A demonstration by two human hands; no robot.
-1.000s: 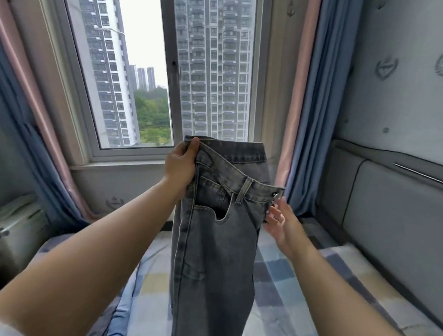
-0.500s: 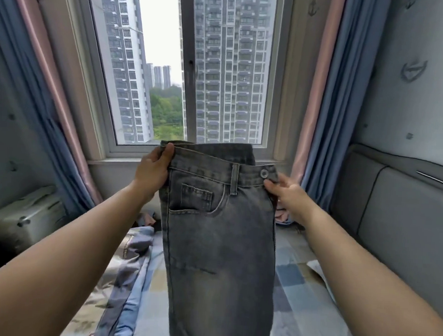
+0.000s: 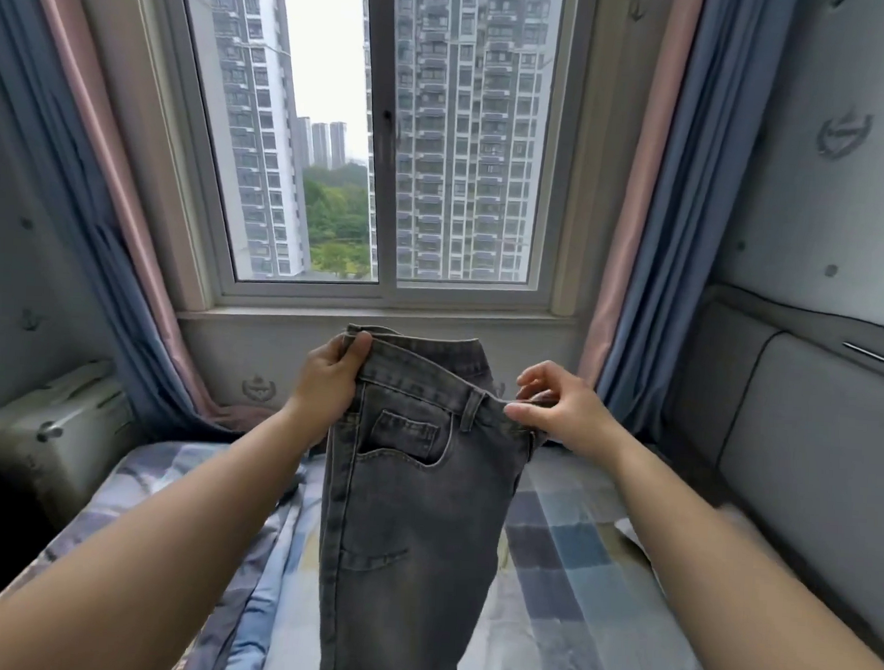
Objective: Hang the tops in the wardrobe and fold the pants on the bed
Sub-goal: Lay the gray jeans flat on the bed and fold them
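A pair of dark grey jeans [image 3: 410, 517] hangs in front of me over the bed [image 3: 575, 587], its legs running down out of view. My left hand [image 3: 327, 380] grips the waistband at its left end, thumb on top. My right hand [image 3: 559, 407] pinches the waistband at its right end, near the fly, between thumb and forefinger. The front pocket and a belt loop face me. No tops or wardrobe are in view.
The bed carries a blue, grey and yellow checked sheet, with a rumpled blue cloth [image 3: 262, 597] lying left of the jeans. A window [image 3: 383, 142] with blue and pink curtains is straight ahead. A padded headboard [image 3: 803, 435] lines the right; a pale box [image 3: 51, 427] stands at left.
Both hands have come lower with the jeans, from window-sill height down toward the bed. The right hand went from reaching for the waistband to pinching its right end.
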